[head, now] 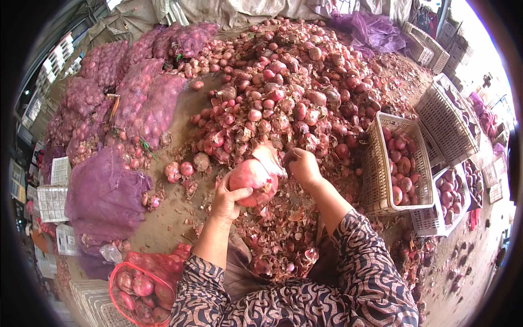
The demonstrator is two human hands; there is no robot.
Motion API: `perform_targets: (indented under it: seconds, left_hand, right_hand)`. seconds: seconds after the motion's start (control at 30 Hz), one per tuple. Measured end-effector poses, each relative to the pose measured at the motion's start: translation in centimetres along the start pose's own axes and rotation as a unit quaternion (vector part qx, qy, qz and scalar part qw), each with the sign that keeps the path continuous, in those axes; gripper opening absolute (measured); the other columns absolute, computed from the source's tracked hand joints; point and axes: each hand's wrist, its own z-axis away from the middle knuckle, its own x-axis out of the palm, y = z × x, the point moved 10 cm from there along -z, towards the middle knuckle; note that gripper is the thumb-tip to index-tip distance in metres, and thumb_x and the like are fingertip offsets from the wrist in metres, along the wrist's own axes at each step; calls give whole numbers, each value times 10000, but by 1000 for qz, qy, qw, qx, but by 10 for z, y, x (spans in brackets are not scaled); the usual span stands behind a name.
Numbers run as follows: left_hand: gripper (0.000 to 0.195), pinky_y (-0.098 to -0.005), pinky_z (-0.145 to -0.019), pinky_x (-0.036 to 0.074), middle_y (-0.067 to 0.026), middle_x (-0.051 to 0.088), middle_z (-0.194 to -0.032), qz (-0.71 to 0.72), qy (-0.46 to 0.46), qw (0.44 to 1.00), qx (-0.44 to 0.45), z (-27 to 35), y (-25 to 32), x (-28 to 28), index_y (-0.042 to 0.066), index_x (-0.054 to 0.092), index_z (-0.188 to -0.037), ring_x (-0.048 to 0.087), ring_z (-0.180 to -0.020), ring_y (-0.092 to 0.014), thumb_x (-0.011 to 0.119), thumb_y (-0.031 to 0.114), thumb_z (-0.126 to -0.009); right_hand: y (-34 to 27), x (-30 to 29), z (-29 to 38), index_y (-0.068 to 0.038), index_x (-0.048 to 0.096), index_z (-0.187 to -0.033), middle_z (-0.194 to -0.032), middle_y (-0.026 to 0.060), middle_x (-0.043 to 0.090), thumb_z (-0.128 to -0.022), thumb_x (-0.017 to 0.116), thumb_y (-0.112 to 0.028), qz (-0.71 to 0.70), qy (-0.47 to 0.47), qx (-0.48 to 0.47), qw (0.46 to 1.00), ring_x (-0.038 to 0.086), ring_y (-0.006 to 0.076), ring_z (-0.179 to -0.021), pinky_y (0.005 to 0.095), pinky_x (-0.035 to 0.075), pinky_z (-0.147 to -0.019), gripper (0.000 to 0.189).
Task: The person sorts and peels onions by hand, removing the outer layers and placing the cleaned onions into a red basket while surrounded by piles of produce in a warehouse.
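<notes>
My left hand (229,200) grips a large red onion (251,182) from its left side, with the thumb across the front. A loose flap of dry skin (267,157) stands up from the top of the onion. Just right of that flap is my right hand (303,166), its fingers curled in and pointing away from me. The fingertips are hidden, so whether they pinch a piece of skin or a small tool is unclear. Beyond both hands rises a big heap of red onions (282,102) mixed with loose skins. Shed skins (282,237) cover the ground between my knees.
At right stand a plastic crate (369,171) of onions, a lower white crate (429,222) and a tilted crate (445,110). A red mesh bag (143,267) of onions sits at lower left. Full purple mesh sacks (149,98) and a slack purple sack (106,196) lie at left.
</notes>
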Motion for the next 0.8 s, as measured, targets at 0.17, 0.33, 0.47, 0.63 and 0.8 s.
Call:
perform_targets:
  seconds: [0.17, 0.33, 0.47, 0.63, 0.8]
  left_hand:
    - [634, -385, -1011, 509, -88, 656, -1150, 31, 59, 998, 21, 0, 0, -15, 20, 577, -1268, 644, -1060, -224, 735, -59, -659]
    - [589, -442, -1053, 492, -114, 624, -1297, 197, 19, 980, -21, -3, -16, -17, 26, 531, -1369, 603, -1209, -268, 645, 80, -794]
    - [580, -443, -1061, 486, -115, 634, -1273, 146, 29, 989, 19, -8, -3, -27, 22, 552, -1345, 608, -1199, -272, 649, 65, -775]
    - [603, -446, -1048, 491, -140, 628, -1272, 93, 33, 995, -23, -12, -21, -28, 12, 542, -1352, 604, -1203, -290, 657, 115, -769]
    - [638, -483, -1064, 481, -152, 589, -1344, 258, -22, 965, -44, -6, -14, -12, 30, 513, -1396, 556, -1272, -321, 646, 243, -811]
  right_hand:
    - [-26, 26, 37, 57, 531, -1326, -1187, 175, 672, -848, 797, -411, -175, -84, -1, 981, 644, 248, -1070, 369, 516, -967, 720]
    - [-15, -16, 11, -8, 630, -956, -943, 166, 703, -835, 751, -199, 173, 59, -15, 983, 689, 286, -865, 398, 558, -844, 257]
    - [-50, 3, 30, -77, 513, -1398, -1380, 220, 541, -749, 865, -314, 98, -3, -201, 975, 519, 361, -1288, 413, 424, -1105, 776]
    - [-82, 34, 51, -37, 652, -974, -941, 108, 641, -743, 800, -20, -56, -155, -286, 944, 655, 275, -899, 386, 540, -811, 275]
    - [-4, 7, 14, -72, 705, -1005, -952, 161, 715, -890, 648, -190, 316, -156, -64, 933, 700, 335, -904, 465, 546, -816, 175]
